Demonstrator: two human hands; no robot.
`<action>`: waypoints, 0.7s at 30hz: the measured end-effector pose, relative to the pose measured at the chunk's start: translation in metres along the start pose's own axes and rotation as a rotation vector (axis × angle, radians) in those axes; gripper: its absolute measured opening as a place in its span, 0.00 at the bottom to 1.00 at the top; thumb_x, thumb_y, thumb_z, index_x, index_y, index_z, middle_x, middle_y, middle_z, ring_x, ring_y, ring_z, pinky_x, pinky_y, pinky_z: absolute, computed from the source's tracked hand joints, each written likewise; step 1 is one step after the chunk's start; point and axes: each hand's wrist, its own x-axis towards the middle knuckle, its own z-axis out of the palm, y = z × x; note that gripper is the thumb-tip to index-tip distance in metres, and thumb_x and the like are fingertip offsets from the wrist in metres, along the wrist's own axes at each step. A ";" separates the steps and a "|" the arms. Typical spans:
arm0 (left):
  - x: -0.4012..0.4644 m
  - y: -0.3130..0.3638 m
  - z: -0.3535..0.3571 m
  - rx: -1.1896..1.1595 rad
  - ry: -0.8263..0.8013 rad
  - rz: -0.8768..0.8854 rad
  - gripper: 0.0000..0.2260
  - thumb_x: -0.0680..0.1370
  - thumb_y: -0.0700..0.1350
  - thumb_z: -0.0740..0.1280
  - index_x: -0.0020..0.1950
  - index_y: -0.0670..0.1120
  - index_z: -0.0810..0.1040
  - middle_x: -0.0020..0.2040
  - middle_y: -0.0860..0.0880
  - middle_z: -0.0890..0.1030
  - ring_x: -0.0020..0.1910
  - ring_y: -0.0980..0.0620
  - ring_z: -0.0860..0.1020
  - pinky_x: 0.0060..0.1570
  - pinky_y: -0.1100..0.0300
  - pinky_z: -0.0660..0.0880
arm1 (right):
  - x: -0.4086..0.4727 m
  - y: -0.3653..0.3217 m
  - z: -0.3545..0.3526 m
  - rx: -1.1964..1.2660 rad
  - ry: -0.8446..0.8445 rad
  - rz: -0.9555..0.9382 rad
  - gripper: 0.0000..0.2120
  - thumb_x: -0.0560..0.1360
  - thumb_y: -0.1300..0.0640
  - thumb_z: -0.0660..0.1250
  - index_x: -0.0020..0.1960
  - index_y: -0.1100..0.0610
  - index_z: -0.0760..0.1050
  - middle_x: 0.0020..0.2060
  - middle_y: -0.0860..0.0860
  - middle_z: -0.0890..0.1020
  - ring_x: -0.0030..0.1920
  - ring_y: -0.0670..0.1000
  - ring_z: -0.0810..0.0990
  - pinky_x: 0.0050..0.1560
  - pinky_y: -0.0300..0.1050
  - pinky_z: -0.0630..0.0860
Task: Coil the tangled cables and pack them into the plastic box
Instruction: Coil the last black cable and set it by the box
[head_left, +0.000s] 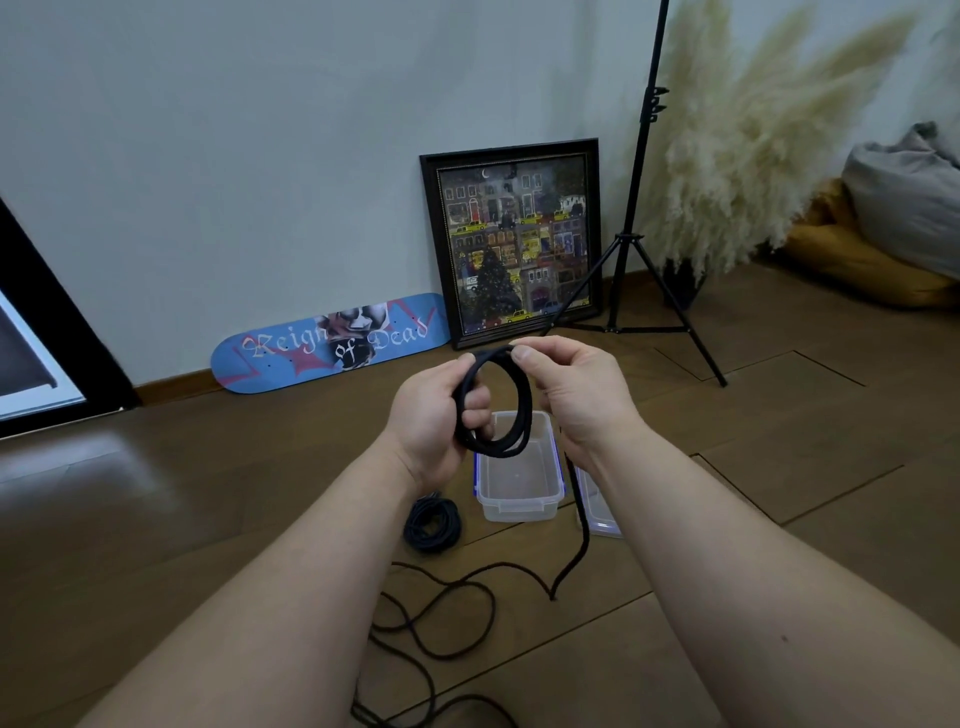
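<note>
Fingers (470, 402) of my left hand (431, 415) curled round black cable coil (493, 405); right hand (571, 395) pinched its top, above open plastic box (519, 499). Coiling step under way, I judged; loose tail (576, 545) on floor wanted gathering next. Finished coil (432, 525) lay beside box.

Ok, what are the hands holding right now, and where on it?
Both hold a black cable coil above the plastic box. The left hand grips its left side, fingers through the loop; the right hand pinches its top.
</note>
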 end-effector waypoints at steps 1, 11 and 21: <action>0.000 0.001 0.001 0.007 -0.001 0.000 0.15 0.84 0.47 0.53 0.39 0.47 0.68 0.25 0.53 0.64 0.22 0.57 0.61 0.31 0.61 0.63 | 0.000 0.000 0.000 -0.016 0.022 -0.022 0.04 0.76 0.66 0.68 0.49 0.63 0.81 0.36 0.50 0.81 0.30 0.37 0.77 0.29 0.28 0.71; 0.000 -0.002 0.004 0.172 -0.007 0.155 0.11 0.83 0.48 0.61 0.42 0.45 0.70 0.24 0.55 0.62 0.22 0.58 0.58 0.25 0.65 0.59 | -0.002 0.004 0.004 0.096 -0.002 0.096 0.03 0.76 0.64 0.68 0.44 0.59 0.77 0.43 0.57 0.78 0.46 0.55 0.77 0.48 0.60 0.80; 0.001 0.009 -0.003 -0.035 0.088 0.146 0.13 0.83 0.50 0.60 0.40 0.46 0.68 0.23 0.55 0.60 0.20 0.59 0.56 0.23 0.65 0.56 | -0.003 0.012 -0.012 -0.813 -0.490 -0.301 0.53 0.65 0.46 0.78 0.76 0.33 0.45 0.69 0.47 0.67 0.56 0.47 0.77 0.59 0.49 0.76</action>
